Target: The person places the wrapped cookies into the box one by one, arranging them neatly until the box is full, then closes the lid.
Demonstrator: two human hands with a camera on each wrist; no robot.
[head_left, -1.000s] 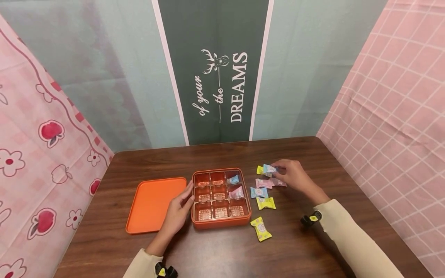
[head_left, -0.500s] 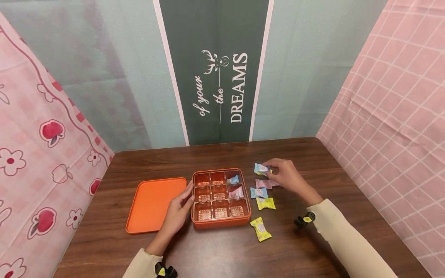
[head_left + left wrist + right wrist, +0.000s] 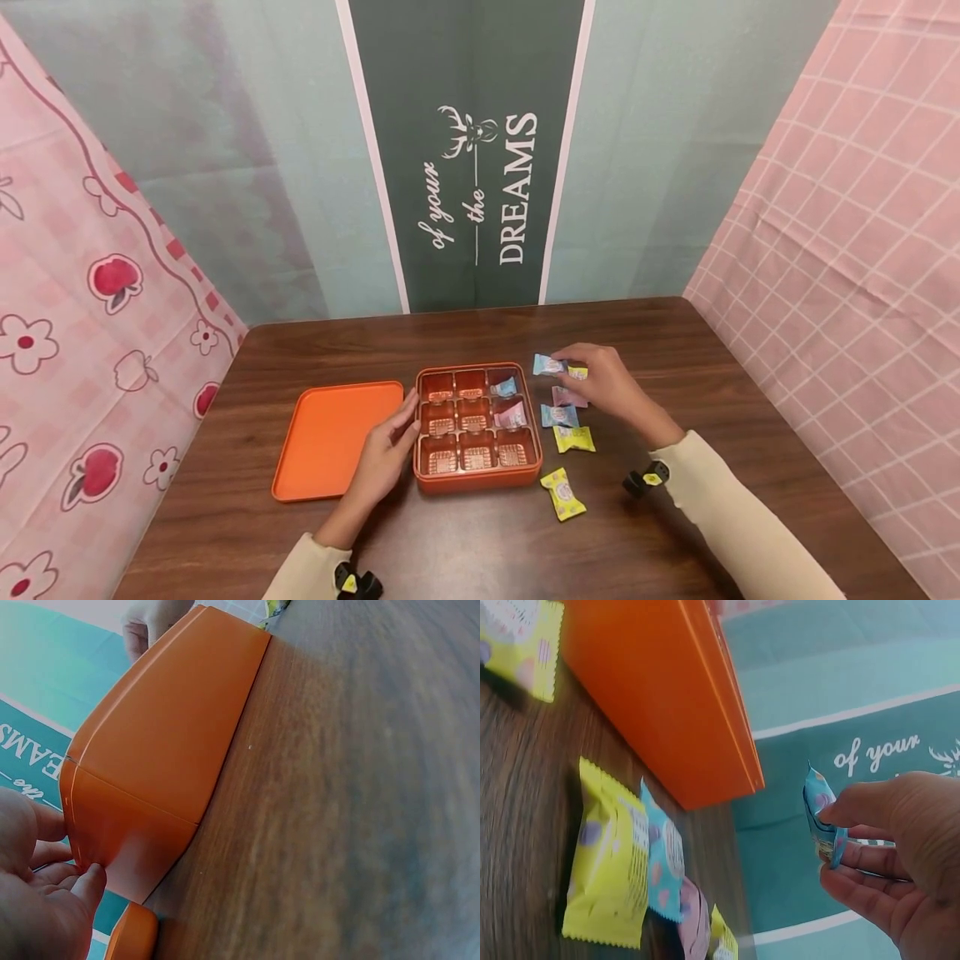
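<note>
My right hand [image 3: 606,383] pinches a blue wrapped candy [image 3: 823,814] between thumb and fingers, raised above the table to the right of the box. An orange box [image 3: 477,482] with a compartment tray stands in the middle. In its right column sit a blue candy [image 3: 504,387] at the back and a pink candy [image 3: 512,416] in the middle row; the front compartment there is bare. My left hand [image 3: 390,450] rests its fingers, fairly straight, against the box's left side. The left wrist view shows those fingertips [image 3: 91,879] touching the orange wall.
Right of the box lie a yellow candy [image 3: 573,439], a blue candy [image 3: 558,416] and a pink candy [image 3: 567,397]. Another yellow wrapper [image 3: 577,373] shows behind the right hand's fingers, and a yellow candy [image 3: 562,495] lies nearer the front. An orange lid [image 3: 330,442] lies flat at left.
My right hand has lifted the blue candy off the back of the pile and carried it left toward the box. The left hand stays at the box's side.
</note>
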